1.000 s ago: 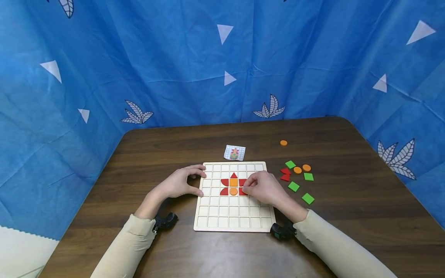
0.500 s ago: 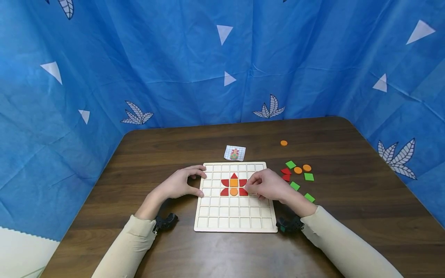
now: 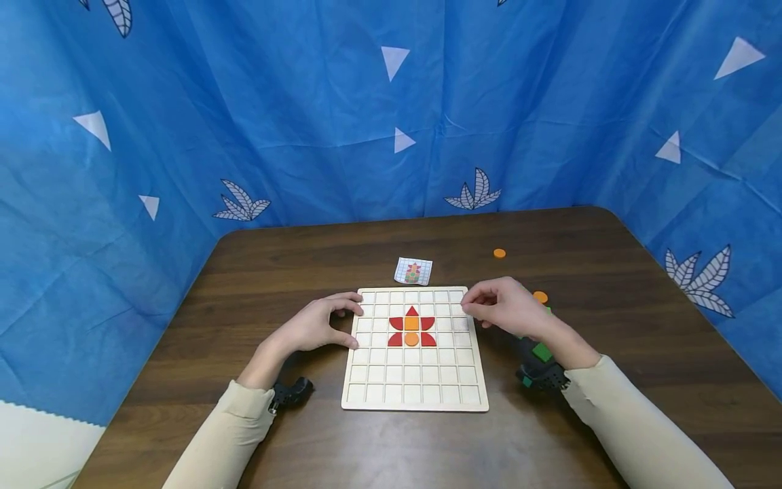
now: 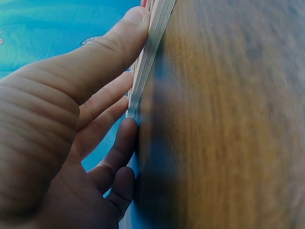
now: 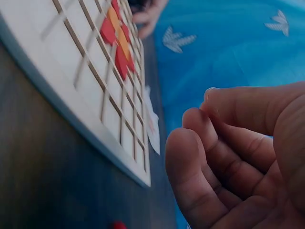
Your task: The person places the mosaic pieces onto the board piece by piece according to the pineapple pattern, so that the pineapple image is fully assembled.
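A pale wooden grid board (image 3: 403, 392) lies flat on the table. Near its middle sit a red triangle (image 3: 412, 312), an orange square (image 3: 412, 324), an orange disc (image 3: 412, 339) and several red curved-edge pieces (image 3: 427, 339). My left hand (image 3: 314, 322) rests at the board's left edge, thumb and fingertips touching it and spread apart. Over the board's upper right edge, my right hand (image 3: 510, 309) hovers with loosely bent fingers. In the right wrist view, nothing shows between the right hand's fingertips (image 5: 183, 143). That hand and wrist cover part of the loose pieces.
Behind the board lies a small printed pattern card (image 3: 413, 271). Loose pieces lie to the right, among them an orange disc (image 3: 540, 297) and a green square (image 3: 542, 352). Another orange disc (image 3: 499, 253) sits farther back. A blue curtain (image 3: 342, 102) hangs beyond the brown table (image 3: 293, 258).
My right hand has left the red piece right of the orange disc and moved right, off the pattern to the board's right edge. The left hand stays in place.
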Motion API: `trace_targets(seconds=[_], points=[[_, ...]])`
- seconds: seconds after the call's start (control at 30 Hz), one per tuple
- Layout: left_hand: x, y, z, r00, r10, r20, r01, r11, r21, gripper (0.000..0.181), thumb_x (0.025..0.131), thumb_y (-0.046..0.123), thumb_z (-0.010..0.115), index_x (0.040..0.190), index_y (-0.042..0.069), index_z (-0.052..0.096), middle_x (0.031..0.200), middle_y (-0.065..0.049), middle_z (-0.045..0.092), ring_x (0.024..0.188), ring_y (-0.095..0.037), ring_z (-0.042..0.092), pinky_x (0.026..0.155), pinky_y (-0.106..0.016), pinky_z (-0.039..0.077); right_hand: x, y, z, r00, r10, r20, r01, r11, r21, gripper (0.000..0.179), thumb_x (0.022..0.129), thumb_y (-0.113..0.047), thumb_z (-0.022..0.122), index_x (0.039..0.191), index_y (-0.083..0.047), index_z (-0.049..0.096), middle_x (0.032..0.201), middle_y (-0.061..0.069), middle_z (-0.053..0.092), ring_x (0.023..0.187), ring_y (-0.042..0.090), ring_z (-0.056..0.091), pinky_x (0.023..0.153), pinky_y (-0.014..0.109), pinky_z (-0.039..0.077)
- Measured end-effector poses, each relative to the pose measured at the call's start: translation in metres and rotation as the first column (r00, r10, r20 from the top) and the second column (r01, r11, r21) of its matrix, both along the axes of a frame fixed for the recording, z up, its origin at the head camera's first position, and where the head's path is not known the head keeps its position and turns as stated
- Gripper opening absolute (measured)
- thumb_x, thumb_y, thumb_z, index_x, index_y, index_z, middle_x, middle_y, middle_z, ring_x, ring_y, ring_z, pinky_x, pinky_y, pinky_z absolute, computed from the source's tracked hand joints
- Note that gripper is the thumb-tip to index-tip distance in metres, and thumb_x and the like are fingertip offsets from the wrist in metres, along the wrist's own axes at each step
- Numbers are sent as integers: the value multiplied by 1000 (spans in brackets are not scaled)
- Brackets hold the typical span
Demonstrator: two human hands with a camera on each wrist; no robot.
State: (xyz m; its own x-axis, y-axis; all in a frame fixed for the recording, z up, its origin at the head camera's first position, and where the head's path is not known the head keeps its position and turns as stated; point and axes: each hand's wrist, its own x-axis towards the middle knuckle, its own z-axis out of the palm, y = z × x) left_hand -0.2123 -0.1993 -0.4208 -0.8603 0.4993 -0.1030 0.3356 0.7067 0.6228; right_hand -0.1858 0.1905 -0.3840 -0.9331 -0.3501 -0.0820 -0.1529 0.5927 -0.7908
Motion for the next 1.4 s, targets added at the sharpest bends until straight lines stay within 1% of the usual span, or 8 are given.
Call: trace_targets(seconds=[0.17,0.3,0.4,0.53,0.73,0.9,1.1,1.4], points=[[-1,0,-1,1000,2,1,-2,1000,-2,53,75,41,92,120,26,70,154,4,52,129,-22,56,111,-45,47,-4,21,5,997,-49,-54,51,998,37,21,98,-19,72,113,-6,76,98,10,72,74,21,64,68,36,59],[0,1,1,1000,3,-7,-3,1000,-5,53,74,40,93,120,25,70,153,3,53,126,-22,57,109,-44,48,-6,36,7,993,-91,-76,94,995,40,21,98,-20,72,113,-5,76,97,12,73,74,22,66,69,37,60],[0,1,1,1000,0,-9,0,1000,-2,53,75,39,93,120,25,70,153,3,53,124,-21,57,108,-43,49,-8,47,9,992,-108,-68,109,994,15,24,99,-21,71,115,-3,74,100,16,73,76,26,68,72,38,61],[0,2,2,1000,1,-5,-1,1000,3,53,75,38,93,120,24,70,153,2,53,125,-21,56,108,-43,48,-10,62,11,989,-133,-70,133,991,-1,29,100,-25,69,118,-2,73,102,21,72,78,32,68,69,39,59],[2,1,2,1000,4,-1,-4,1000,2,52,75,39,92,120,24,70,153,2,53,125,-22,56,108,-44,48,-16,86,10,983,-171,-70,171,985,2,33,101,-27,68,121,0,70,103,23,69,81,36,68,70,37,60],[0,1,0,1000,5,-2,-5,1000,-2,52,75,41,92,120,25,70,154,2,53,126,-22,56,109,-44,48,-21,104,6,981,-171,-94,176,983,48,33,101,-25,68,125,-2,70,112,19,70,91,32,66,77,32,60],[-1,1,0,1000,8,-10,-8,1000,-4,53,75,41,92,121,25,70,153,2,53,126,-22,56,109,-45,48,-25,123,-4,983,-144,-115,159,978,132,30,99,-19,71,126,-5,70,117,15,71,97,25,62,78,24,55],[1,1,0,1000,0,0,0,1000,0,53,75,41,92,121,26,70,154,3,52,127,-23,56,109,-45,48,-31,133,-28,989,-110,-100,129,970,204,31,95,-20,76,123,-9,72,113,13,68,91,25,57,71,30,50]])
